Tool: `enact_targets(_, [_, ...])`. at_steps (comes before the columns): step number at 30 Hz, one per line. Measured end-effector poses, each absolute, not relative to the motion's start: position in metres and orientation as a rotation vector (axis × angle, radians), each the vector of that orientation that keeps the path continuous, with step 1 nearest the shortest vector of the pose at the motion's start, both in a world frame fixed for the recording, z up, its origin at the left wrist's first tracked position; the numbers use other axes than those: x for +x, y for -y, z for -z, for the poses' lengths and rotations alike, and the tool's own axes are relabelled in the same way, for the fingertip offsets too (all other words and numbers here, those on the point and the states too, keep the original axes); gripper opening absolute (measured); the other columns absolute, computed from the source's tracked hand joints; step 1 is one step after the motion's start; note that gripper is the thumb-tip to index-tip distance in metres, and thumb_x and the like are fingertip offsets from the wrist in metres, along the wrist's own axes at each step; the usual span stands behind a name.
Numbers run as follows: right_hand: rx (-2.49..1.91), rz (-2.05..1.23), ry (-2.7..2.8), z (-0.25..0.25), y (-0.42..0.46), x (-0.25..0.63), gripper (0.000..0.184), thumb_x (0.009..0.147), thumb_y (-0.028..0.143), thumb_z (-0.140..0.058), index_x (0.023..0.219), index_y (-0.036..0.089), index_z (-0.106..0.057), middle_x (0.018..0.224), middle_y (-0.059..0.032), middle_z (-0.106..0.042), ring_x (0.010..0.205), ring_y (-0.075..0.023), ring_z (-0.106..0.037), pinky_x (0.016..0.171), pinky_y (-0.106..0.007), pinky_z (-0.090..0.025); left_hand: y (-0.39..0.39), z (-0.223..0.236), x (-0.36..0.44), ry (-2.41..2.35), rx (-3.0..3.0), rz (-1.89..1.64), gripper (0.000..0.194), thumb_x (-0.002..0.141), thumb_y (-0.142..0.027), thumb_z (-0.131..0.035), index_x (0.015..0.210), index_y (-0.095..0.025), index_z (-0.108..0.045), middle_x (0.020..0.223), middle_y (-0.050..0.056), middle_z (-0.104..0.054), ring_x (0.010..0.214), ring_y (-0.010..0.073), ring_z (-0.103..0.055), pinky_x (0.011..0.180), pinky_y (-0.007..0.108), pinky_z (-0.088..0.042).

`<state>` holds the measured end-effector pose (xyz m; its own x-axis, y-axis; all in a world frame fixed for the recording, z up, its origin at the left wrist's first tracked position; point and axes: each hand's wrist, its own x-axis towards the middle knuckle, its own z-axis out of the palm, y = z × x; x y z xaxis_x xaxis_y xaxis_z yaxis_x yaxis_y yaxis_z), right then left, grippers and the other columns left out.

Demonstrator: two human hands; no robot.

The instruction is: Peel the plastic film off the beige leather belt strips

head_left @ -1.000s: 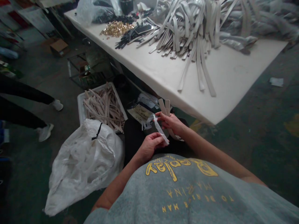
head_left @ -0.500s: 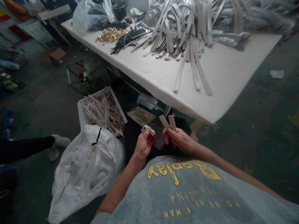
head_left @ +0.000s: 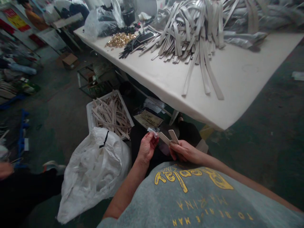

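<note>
My left hand (head_left: 147, 148) is closed on a small crumpled white strip (head_left: 152, 132), thin like paper or plastic film. To its right, my right hand (head_left: 184, 150) grips flat beige straps (head_left: 164, 138), whose rounded ends fan out past the fingertips. The rest of those straps is hidden behind the hand. Both hands are over my lap, a little apart, below the table corner. A large pile of similar grey-beige straps (head_left: 190, 34) lies on the white table (head_left: 239, 79), some ends pointing toward me.
At my left a white sack (head_left: 95, 171) of translucent scraps stands against a white bin (head_left: 89, 115) of beige strips. Gold metal pieces (head_left: 121, 40), black straps (head_left: 130, 47) and a phone (head_left: 145, 38) lie on the table. Another person's dark-clothed leg (head_left: 30, 190) is at lower left.
The white strip, earlier stretched between both hands, is now bunched in my left hand alone. My right hand has drawn away and tilted the straps leftward. The other person has come nearer.
</note>
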<state>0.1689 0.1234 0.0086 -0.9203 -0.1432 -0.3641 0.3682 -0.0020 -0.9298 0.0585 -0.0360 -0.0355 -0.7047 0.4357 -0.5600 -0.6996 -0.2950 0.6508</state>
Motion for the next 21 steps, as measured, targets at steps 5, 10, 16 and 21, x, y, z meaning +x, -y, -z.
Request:
enact_targets(5, [0.299, 2.003, -1.902, -0.007, -0.123, 0.168, 0.062, 0.091, 0.071, -0.039, 0.067, 0.017, -0.056, 0.057, 0.0007, -0.055, 0.038, -0.0061, -0.036, 0.037, -0.02, -0.027, 0.026, 0.034, 0.008, -1.594, -0.014, -1.703, 0.028, 0.073, -0.045, -0.075, 0.08, -0.019, -0.064, 0.086, 0.008, -0.072, 0.077, 0.0192, -0.066, 0.078, 0.034, -0.053])
enact_targets(10, [0.257, 2.001, -1.881, -0.003, -0.12, 0.168, 0.063, 0.088, 0.075, -0.041, 0.067, 0.017, -0.055, 0.057, 0.0, -0.055, 0.04, -0.0068, -0.036, 0.038, -0.021, -0.027, 0.013, 0.014, -0.125, -1.976, 0.068, -1.616, 0.029, 0.069, -0.024, -0.079, 0.094, -0.015, -0.066, 0.1, 0.01, -0.072, 0.107, 0.0265, -0.062, 0.094, 0.035, -0.046])
enact_targets(16, [0.394, 2.032, -1.845, 0.001, -0.129, 0.171, 0.063, 0.086, 0.076, -0.042, 0.072, 0.016, -0.056, 0.057, -0.0002, -0.054, 0.042, -0.0076, -0.036, 0.04, -0.022, -0.027, 0.065, -0.004, -0.195, -2.717, 0.377, -1.127, 0.057, 0.081, -0.031, -0.071, 0.131, -0.007, -0.055, 0.121, 0.016, -0.068, 0.106, 0.0233, -0.063, 0.094, 0.033, -0.046])
enact_targets(21, [0.417, 2.034, -1.789, 0.008, -0.127, 0.169, 0.058, 0.086, 0.074, -0.045, 0.077, 0.017, -0.056, 0.061, -0.0003, -0.055, 0.043, -0.008, -0.034, 0.04, -0.022, -0.025, 0.195, -0.009, -0.155, -2.857, 0.188, -1.039, 0.037, 0.09, -0.039, -0.056, 0.11, -0.009, -0.066, 0.101, 0.01, -0.073, 0.087, 0.0191, -0.066, 0.082, 0.03, -0.05])
